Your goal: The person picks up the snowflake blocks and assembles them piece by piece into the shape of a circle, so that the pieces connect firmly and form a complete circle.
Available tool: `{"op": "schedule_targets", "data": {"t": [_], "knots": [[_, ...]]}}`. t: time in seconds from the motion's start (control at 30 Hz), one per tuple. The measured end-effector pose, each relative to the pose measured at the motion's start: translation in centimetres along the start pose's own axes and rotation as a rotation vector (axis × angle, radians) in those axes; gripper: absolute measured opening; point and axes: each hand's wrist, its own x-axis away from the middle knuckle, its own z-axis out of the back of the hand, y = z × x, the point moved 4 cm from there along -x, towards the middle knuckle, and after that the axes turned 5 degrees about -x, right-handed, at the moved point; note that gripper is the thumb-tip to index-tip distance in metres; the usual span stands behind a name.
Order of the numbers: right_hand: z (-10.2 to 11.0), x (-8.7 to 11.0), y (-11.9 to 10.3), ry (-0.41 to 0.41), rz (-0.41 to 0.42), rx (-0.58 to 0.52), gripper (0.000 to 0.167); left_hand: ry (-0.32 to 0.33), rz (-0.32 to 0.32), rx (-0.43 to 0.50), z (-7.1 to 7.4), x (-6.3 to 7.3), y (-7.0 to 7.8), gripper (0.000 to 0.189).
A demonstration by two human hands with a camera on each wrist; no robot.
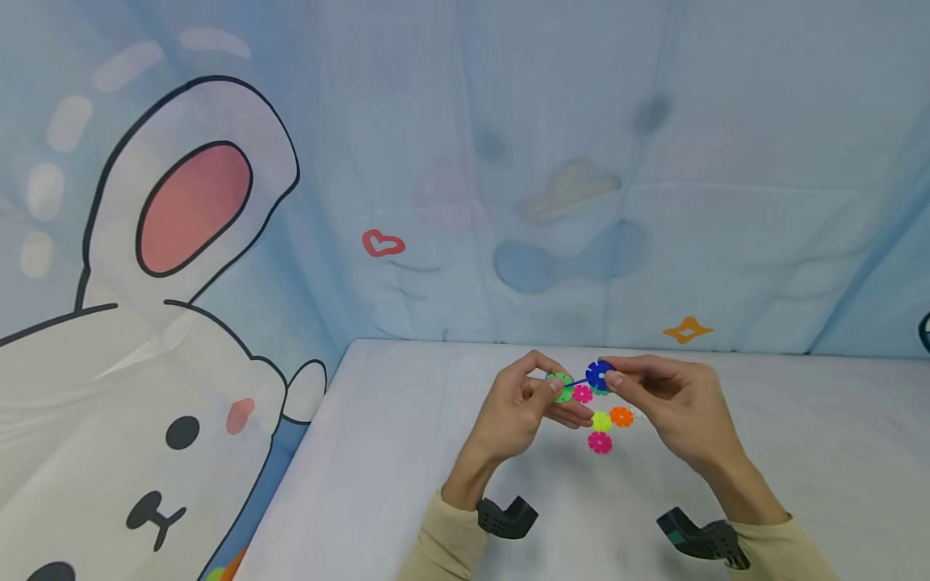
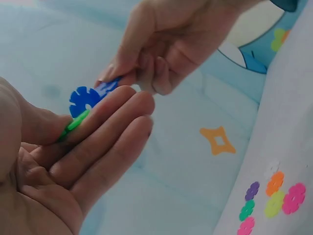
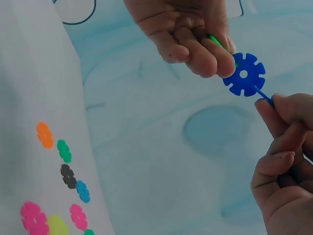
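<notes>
Above the table, my left hand (image 1: 512,407) pinches a green notched plastic disc (image 1: 564,393) between thumb and index finger, its other fingers stretched out. A blue notched disc (image 3: 244,74) joins the green one at its edge. My right hand (image 1: 679,403) pinches a second blue disc (image 1: 599,374) by its rim with thumb and index finger. In the right wrist view this second disc (image 3: 264,95) shows edge-on, slotted into the first. The three discs form a short chain between the hands. In the left wrist view, the green disc (image 2: 75,125) is partly hidden by the thumb.
Loose notched discs lie on the white table (image 1: 407,452) beneath the hands: orange (image 1: 621,416), yellow (image 1: 601,421), pink (image 1: 600,443) and several others, including a purple one (image 2: 252,191) and a black one (image 3: 68,176). A printed blue curtain (image 1: 581,161) hangs behind the table.
</notes>
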Motion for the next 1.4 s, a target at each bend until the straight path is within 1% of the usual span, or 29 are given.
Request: {"op": "schedule_targets", "data": {"t": [0.17,0.3,0.43,0.5,0.63,0.77,0.93,1.03,1.1,1.2,1.33,1.4], "knots": [[0.5,0.1,-0.8,0.029,0.070,0.035,0.023,0.076,-0.132,-0.230,-0.5,0.3,1.2,0.012],[0.7,0.1,-1.2,0.038,0.100,0.023,0.023,0.142,-0.272,-0.431,-0.6,0.5,2.2,0.009],[0.8,0.1,-1.7,0.060,0.138,0.015,0.022,0.188,-0.416,-0.583,-0.9,0.8,3.4,0.005],[0.8,0.2,-2.0,0.079,0.171,0.011,0.023,0.207,-0.460,-0.639,-1.1,0.9,3.9,0.005],[0.7,0.3,-2.5,0.115,0.227,-0.014,0.025,0.230,-0.498,-0.684,-1.3,1.2,4.5,0.006],[0.5,0.5,-2.7,0.128,0.242,-0.041,0.026,0.246,-0.544,-0.742,-1.5,1.4,5.0,0.005],[0.5,0.7,-2.9,0.129,0.299,-0.094,0.028,0.266,-0.654,-0.853,-1.9,1.9,6.0,0.005],[0.7,0.9,-3.3,0.131,0.334,-0.123,0.028,0.289,-0.725,-0.876,-2.2,2.1,6.6,0.007],[0.8,1.0,-3.8,0.134,0.342,-0.125,0.027,0.305,-0.762,-0.886,-2.3,2.2,6.9,0.008],[1.0,1.2,-4.6,0.133,0.335,-0.108,0.024,0.320,-0.790,-0.893,-2.5,2.4,7.1,0.009],[1.3,1.3,-5.4,0.113,0.315,-0.077,0.025,0.328,-0.792,-0.900,-2.5,2.6,7.3,0.010],[1.4,1.2,-5.8,0.109,0.341,-0.080,0.026,0.326,-0.788,-0.896,-2.6,2.6,7.4,0.010]]}}
